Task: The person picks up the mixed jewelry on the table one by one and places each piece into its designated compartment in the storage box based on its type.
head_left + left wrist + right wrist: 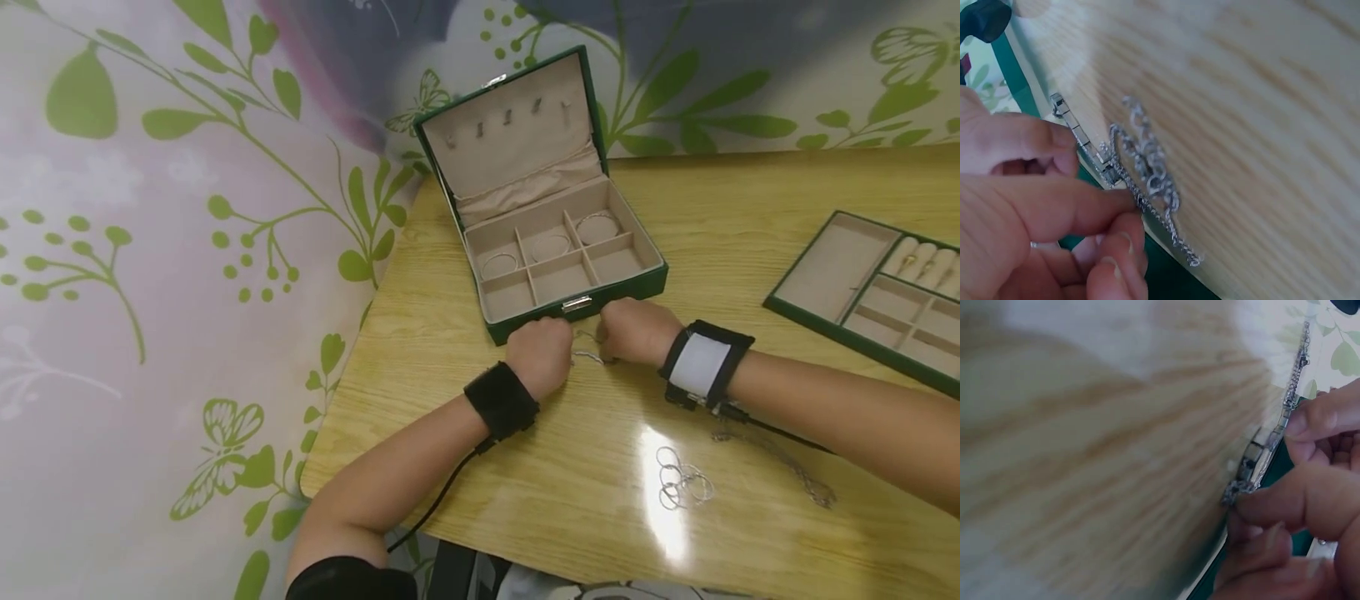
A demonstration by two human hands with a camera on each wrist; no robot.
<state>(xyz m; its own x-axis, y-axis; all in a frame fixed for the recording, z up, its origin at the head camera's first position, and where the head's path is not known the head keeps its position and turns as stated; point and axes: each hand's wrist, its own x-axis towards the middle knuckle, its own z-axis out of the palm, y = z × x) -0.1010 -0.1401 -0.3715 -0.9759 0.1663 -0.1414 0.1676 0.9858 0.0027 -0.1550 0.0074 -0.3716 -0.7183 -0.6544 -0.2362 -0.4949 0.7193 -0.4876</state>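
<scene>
My left hand (542, 358) and right hand (639, 329) are close together over the table, in front of the open green jewelry box (630, 287). Between them runs a silver chain bracelet (588, 357). In the left wrist view, the left thumb and fingers pinch the bracelet (1141, 194) near its flat rectangular links, while a loose loop of chain hangs beyond. The right wrist view has the right fingertips pinching the other end of the bracelet (1249, 465), with the left fingertips farther up its links.
Silver loops (550, 247) lie in the box's back compartments; its padded lid (517, 142) stands raised. A green-edged tray (847, 258) with ring rolls is at the right. Several thin silver hoops (678, 482) and another chain (787, 467) lie on the wooden table (570, 483).
</scene>
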